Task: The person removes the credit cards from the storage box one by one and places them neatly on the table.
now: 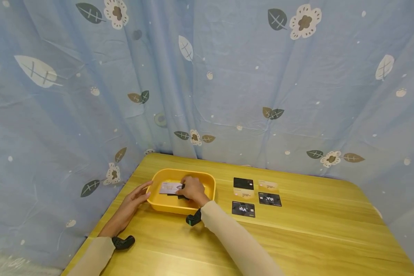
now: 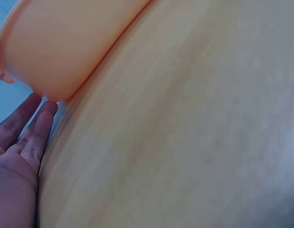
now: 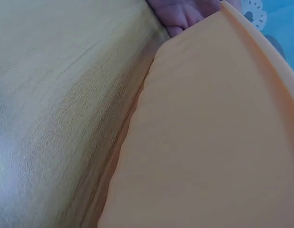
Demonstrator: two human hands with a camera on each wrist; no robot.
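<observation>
A yellow plastic bin (image 1: 184, 210) holds a pale purple card (image 1: 168, 188) and dark cards beneath it. My right hand (image 1: 194, 190) reaches into the bin with bent fingers, pinching a card at the pale card's right end; the fingertips partly cover it. Outside the bin's left end, my left hand (image 1: 125, 209) has its fingers extended against the rim. In the left wrist view, the fingers of that hand (image 2: 18, 156) touch the bin's outer wall (image 2: 61, 47). The right wrist view has the bin's side (image 3: 199, 128) hiding the right hand's fingers.
Right of the bin, several cards lie on the wooden table (image 1: 314, 222): a black card (image 1: 243, 183), two Vip cards (image 1: 243, 209) and two gold-white cards (image 1: 268, 186). A blue patterned curtain (image 1: 234, 76) hangs behind the table and along its left side.
</observation>
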